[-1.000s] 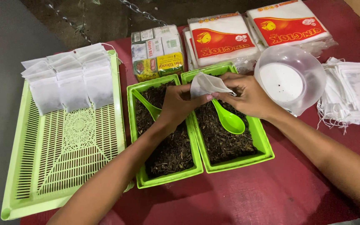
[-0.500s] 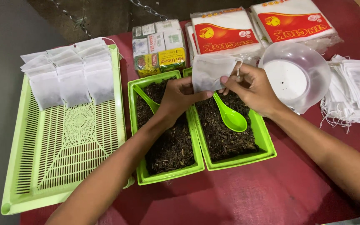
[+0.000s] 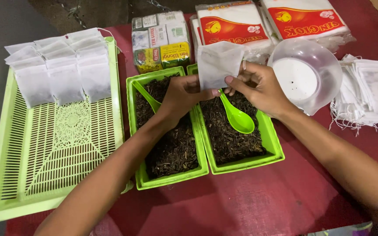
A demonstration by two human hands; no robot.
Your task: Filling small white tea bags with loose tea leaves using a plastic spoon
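Both hands hold one small white filter bag [image 3: 217, 63] upright above two green tubs of dark loose tea. My left hand [image 3: 182, 97] pinches its lower left edge, and my right hand [image 3: 261, 89] grips its right side near the drawstring. The left tub [image 3: 138, 175] has a green spoon [image 3: 147, 97] stuck in the tea. In the right tub [image 3: 267, 155] a second green spoon [image 3: 237, 118] lies just under my right hand.
A green slatted tray [image 3: 57, 148] at the left carries several white bags [image 3: 57, 72] at its far end. A clear plastic bowl [image 3: 305, 74] and a pile of flat white bags [image 3: 370, 94] lie at the right. Tea packets [image 3: 160, 41] and white packs [image 3: 235, 28] stand behind, on a red cloth.
The white bag went from folded and low over the right tub to unfolded and held upright between both hands. The view has shifted slightly.
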